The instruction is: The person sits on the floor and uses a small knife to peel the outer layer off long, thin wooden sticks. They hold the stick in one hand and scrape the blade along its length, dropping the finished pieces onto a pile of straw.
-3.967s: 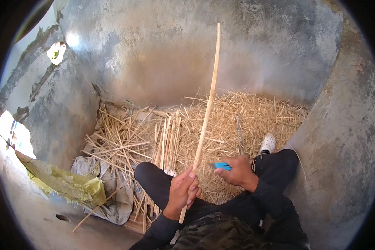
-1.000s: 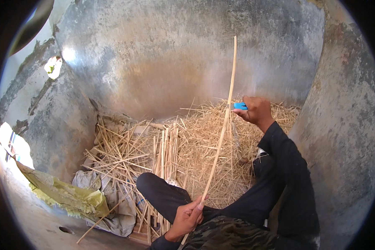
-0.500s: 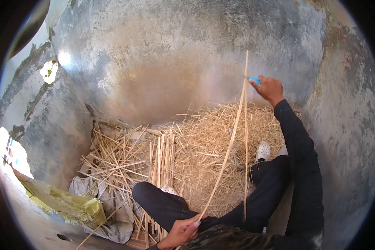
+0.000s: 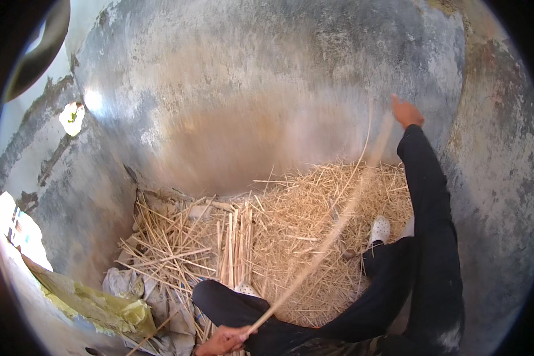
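My left hand (image 4: 224, 340), low in the head view, is closed around the near end of a long pale strip (image 4: 291, 289) that looks like split bamboo. The strip slants up and away to the right, its far part smeared by motion. Beside it curves a thinner sliver (image 4: 368, 136). My right hand (image 4: 407, 111) is raised at arm's length before the wall, near the strip's far end. Its fingers look closed, though blurred. The blue-handled tool seen in it half a second ago does not show now.
A heap of fine shavings (image 4: 302, 249) covers the floor ahead. Left of it are a bundle of strips (image 4: 234, 237) and scattered sticks (image 4: 166, 237). Grey cloth (image 4: 124, 283) and a yellow sheet (image 4: 113, 305) lie further left. Concrete walls (image 4: 267, 77) stand around; my legs are folded.
My right hand has moved right, away from where it met the strip. My left hand has shifted down and left with the near end. The strip tilts further right and the sliver has swung.
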